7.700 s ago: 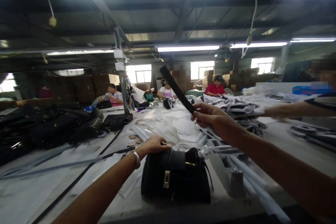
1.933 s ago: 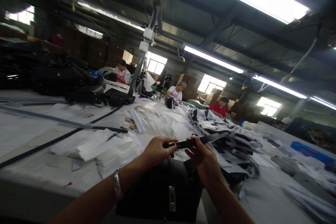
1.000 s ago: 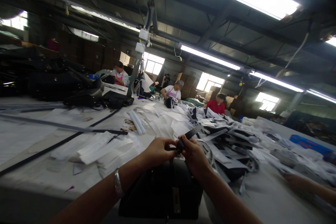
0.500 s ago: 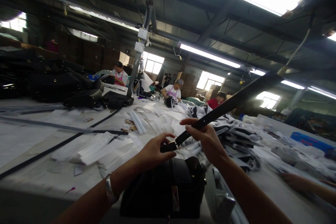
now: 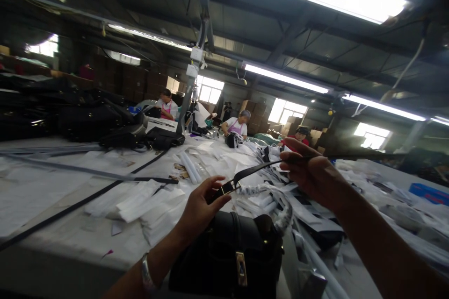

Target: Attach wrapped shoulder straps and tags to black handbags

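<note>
A black strap [image 5: 257,168] with a metal buckle [image 5: 228,188] stretches between my hands, above a black handbag [image 5: 224,257]. My left hand [image 5: 201,201], with a silver bracelet on its wrist, pinches the strap at the buckle end. Farther right and higher, my right hand [image 5: 312,173] has the strap between its fingers and thumb, and the strap's far part runs on to the right past it. The handbag stands at the table's near edge, with a gold-toned clasp [image 5: 241,268] on its front. A clear-wrapped handle [image 5: 286,210] curves at its right side.
White paper sheets and wrapping [image 5: 147,201] cover much of the table. A heap of black bags [image 5: 84,114] lies at the left, near a metal post [image 5: 187,98]. Long dark strips [image 5: 80,201] cross the table. Several people [image 5: 236,126] sit beyond it. A blue box [image 5: 428,193] is at the right.
My right hand has moved right and up along the strap, away from the buckle. The strap has swung from a steep slant to nearly level. My left hand stays at the buckle end.
</note>
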The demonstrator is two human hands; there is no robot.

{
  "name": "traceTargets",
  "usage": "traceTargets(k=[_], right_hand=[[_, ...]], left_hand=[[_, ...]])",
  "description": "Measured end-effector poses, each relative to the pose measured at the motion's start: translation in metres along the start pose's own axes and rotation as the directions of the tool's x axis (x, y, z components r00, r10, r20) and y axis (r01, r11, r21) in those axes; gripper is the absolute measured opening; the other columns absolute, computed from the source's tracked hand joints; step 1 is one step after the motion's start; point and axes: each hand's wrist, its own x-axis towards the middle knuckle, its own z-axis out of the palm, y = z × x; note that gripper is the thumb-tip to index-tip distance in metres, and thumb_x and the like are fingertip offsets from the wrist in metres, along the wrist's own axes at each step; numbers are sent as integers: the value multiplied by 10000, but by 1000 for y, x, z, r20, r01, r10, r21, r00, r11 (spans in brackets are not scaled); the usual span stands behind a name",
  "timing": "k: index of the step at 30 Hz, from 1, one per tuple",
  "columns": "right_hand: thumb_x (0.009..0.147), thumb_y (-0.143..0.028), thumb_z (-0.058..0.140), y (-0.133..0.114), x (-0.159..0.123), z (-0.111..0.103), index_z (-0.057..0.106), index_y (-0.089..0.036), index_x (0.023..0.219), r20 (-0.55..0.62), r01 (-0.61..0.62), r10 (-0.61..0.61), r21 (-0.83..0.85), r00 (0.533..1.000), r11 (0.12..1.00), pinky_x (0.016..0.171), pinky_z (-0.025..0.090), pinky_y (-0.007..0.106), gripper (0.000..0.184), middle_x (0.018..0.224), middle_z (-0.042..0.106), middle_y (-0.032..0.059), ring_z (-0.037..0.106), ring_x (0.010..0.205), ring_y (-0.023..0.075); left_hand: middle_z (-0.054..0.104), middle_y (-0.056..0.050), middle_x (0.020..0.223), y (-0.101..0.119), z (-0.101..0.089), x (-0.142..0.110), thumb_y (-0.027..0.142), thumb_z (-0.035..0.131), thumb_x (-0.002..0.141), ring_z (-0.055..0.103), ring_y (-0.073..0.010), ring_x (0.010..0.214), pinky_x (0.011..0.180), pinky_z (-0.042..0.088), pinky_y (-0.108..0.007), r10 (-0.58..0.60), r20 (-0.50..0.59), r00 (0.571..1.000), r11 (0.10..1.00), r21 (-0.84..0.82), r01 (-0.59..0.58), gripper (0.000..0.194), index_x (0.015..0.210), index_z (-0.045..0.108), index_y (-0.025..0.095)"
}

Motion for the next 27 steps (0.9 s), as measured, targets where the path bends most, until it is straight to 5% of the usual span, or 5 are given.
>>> traceTargets(k=[4, 10, 13, 16, 27], right_hand=[[529, -558, 860, -8, -3, -1, 727, -285, 1042, 23, -4, 5, -59, 1000, 998, 458, 457, 254, 597, 854, 751, 48, 666, 589, 186], [735, -682, 666, -18, -2, 10, 729, -214, 917, 136, 6, 51, -391, 989, 920, 354, 142, 208, 506, 442, 502, -59, 264, 335, 61], [783, -675, 614, -19, -4, 15, 702, -190, 742, 186, -81, 322, -744, 928, 664, 351, 169, 207, 495, 427, 535, -40, 293, 320, 62], [811, -634, 605, -15, -6, 17, 655, -185, 620, 166, -77, 465, -884, 869, 460, 359, 237, 199, 490, 451, 605, -12, 364, 335, 71], [812, -663, 584, -13, -3, 14, 736, -172, 701, 186, -91, 585, -907, 789, 410, 350, 197, 192, 526, 422, 587, -16, 324, 324, 62]], left_hand=[[716, -48, 975, 2, 3, -6, 361, 741, 787, 667, -205, 886, 778, 522, -282, -27, 12, 1000, 998, -64, 27, 342, 1088, 679, 211], [723, -52, 974, 6, 5, -11, 321, 754, 763, 667, -215, 892, 796, 526, -302, -2, -5, 1000, 1000, 18, 2, 300, 1035, 704, 205], [734, -50, 980, 4, 4, -11, 341, 756, 761, 674, -222, 918, 794, 528, -301, -37, -29, 999, 999, 1, 37, 329, 1053, 695, 201], [746, -49, 975, 2, 4, -11, 347, 771, 749, 683, -222, 905, 794, 529, -301, -60, -32, 998, 998, -34, 59, 359, 1065, 690, 195], [737, -53, 1016, 6, 5, -9, 308, 807, 721, 668, -240, 1000, 890, 509, -303, 68, -28, 997, 995, -73, -69, 273, 969, 765, 204]])
